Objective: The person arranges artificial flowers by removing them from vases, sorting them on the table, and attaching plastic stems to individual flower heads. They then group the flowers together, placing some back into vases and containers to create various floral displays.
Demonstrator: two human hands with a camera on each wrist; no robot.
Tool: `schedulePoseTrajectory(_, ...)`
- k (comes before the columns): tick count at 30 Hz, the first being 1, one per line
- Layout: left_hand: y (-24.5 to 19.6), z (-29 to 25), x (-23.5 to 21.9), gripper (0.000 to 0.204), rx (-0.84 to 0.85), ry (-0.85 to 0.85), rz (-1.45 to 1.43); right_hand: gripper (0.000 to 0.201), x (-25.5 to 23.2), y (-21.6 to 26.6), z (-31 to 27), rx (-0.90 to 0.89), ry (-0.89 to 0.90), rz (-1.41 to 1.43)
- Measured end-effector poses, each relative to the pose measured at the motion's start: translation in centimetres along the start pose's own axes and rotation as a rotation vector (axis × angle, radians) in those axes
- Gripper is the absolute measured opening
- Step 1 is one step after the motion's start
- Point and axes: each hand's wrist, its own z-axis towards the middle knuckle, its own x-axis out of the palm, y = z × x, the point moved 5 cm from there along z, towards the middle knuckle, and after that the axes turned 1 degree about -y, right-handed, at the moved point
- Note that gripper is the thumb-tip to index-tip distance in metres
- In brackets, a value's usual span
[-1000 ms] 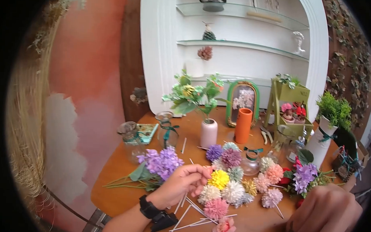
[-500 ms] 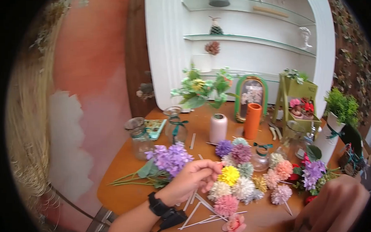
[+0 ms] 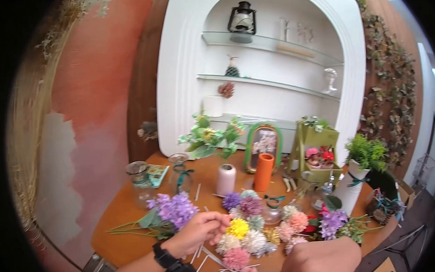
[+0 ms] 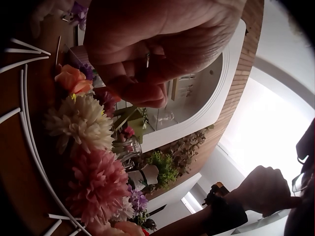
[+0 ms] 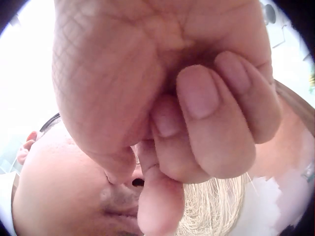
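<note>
My left hand (image 3: 195,235) hovers at the left edge of the flower heads, its fingers loosely bent and fingertips beside a yellow pompom flower (image 3: 237,228). No flower shows in its grasp; a tiny bright sliver appears between fingers and palm in the left wrist view. Nearby are a cream flower (image 4: 83,123), a pink flower (image 4: 101,184) and an orange rose (image 4: 74,78). My right hand (image 5: 197,123) is raised close to the face, with several fingers curled into the palm and the index finger pointing down beside the nose. Nothing shows in it.
Thin white sticks (image 3: 201,267) lie before the flowers. Purple flowers (image 3: 174,209) rest at the left. Behind stand glass jars (image 3: 180,178), a pink vase (image 3: 226,179), an orange vase (image 3: 263,172) and a green-framed mirror (image 3: 264,140). A white vase (image 3: 350,188) stands at the right.
The head view has tilted upward, showing more shelf. My right hand has shifted left across that view and now overlaps the lilac pompom flower. My left hand stays by the yellow flower.
</note>
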Motion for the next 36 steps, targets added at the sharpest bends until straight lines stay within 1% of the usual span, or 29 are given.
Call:
schedulePoseTrajectory(2, 0.0, 0.0, -0.1, 0.017, -0.014, -0.013, -0.003, 0.051, 0.1, 0.3, 0.0, -0.055, -0.026, 0.019)
schedulePoseTrajectory(4, -0.1, -0.1, -0.1, 0.016, -0.028, -0.025, -0.006, 0.051, 0.0, 0.3, 0.0, -0.032, -0.013, 0.008)
schedulePoseTrajectory(6, -0.3, -0.2, 0.1, 0.016, -0.030, -0.010, -0.008, 0.049, 0.4, 0.2, -0.2, -0.033, 0.009, 0.128)
schedulePoseTrajectory(8, -0.4, -0.2, 0.1, 0.015, -0.025, -0.030, -0.001, 0.049, 1.0, 0.1, -0.6, -0.014, 0.006, 0.156)
schedulePoseTrajectory(10, -0.4, -0.2, 0.2, 0.015, -0.031, -0.026, -0.007, 0.051, 1.0, 0.0, -0.9, 0.018, 0.064, 0.190)
schedulePoseTrajectory(11, -0.4, -0.2, 0.2, 0.014, -0.023, -0.034, -0.019, 0.051, 0.7, -0.1, -0.9, 0.027, 0.059, 0.183)
schedulePoseTrajectory(13, -0.4, -0.2, 0.2, 0.014, -0.016, -0.044, -0.048, 0.053, 0.9, -0.2, -1.1, 0.038, 0.220, 0.119)
schedulePoseTrajectory(14, -0.5, -0.3, 0.4, 0.014, -0.021, -0.028, -0.044, 0.053, 0.8, -0.3, -1.2, 0.052, 0.211, 0.113)
schedulePoseTrajectory(17, -0.6, -0.3, 0.3, 0.014, -0.005, -0.063, -0.038, 0.054, 0.5, -0.2, -1.3, -0.013, 0.211, 0.154)
schedulePoseTrajectory(19, -0.7, -0.4, 0.4, 0.014, -0.008, -0.057, -0.040, 0.054, 0.5, 0.0, -1.6, -0.066, 0.217, 0.185)
schedulePoseTrajectory(20, -0.7, -0.4, 0.4, 0.014, -0.007, -0.063, -0.044, 0.054, 0.5, 0.0, -1.7, -0.062, 0.213, 0.183)
schedulePoseTrajectory(22, -0.7, -0.3, 0.4, 0.014, 0.000, -0.055, -0.045, 0.054, 0.4, 0.3, -1.9, -0.116, 0.170, 0.226)
schedulePoseTrajectory(23, -0.7, -0.3, 0.3, 0.014, 0.000, -0.066, -0.046, 0.054, 0.5, 0.4, -2.0, -0.110, 0.160, 0.226)
schedulePoseTrajectory(25, -0.5, -0.3, 0.2, 0.014, -0.011, -0.073, -0.043, 0.051, 0.7, 0.8, -2.1, -0.174, 0.141, 0.266)
schedulePoseTrajectory(26, -0.6, -0.4, 0.2, 0.014, 0.000, -0.087, -0.033, 0.051, 0.8, 0.8, -2.1, -0.167, 0.124, 0.266)
schedulePoseTrajectory(28, -0.7, -0.3, 0.3, 0.014, -0.010, -0.079, -0.009, 0.048, 0.9, 1.2, -2.1, -0.266, 0.096, 0.250)
schedulePoseTrajectory(29, -0.7, -0.3, 0.3, 0.013, 0.006, -0.102, -0.020, 0.048, 0.9, 1.2, -2.1, -0.250, 0.069, 0.246)
schedulePoseTrajectory(31, -0.3, -0.1, -0.2, 0.012, 0.027, -0.139, -0.023, 0.046, 1.0, 1.6, -2.4, -0.301, 0.074, 0.222)
schedulePoseTrajectory(32, -0.1, 0.0, -0.1, 0.012, 0.003, -0.116, -0.008, 0.046, 0.9, 1.5, -2.4, -0.282, 0.043, 0.217)
schedulePoseTrajectory(34, -0.5, -0.2, 0.0, 0.012, 0.062, -0.171, -0.024, 0.045, 1.0, 1.9, -2.4, -0.326, 0.079, 0.172)
schedulePoseTrajectory(36, -0.4, -0.1, 0.0, 0.011, 0.060, -0.173, -0.029, 0.045, 0.9, 2.2, -2.8, -0.318, 0.079, 0.182)
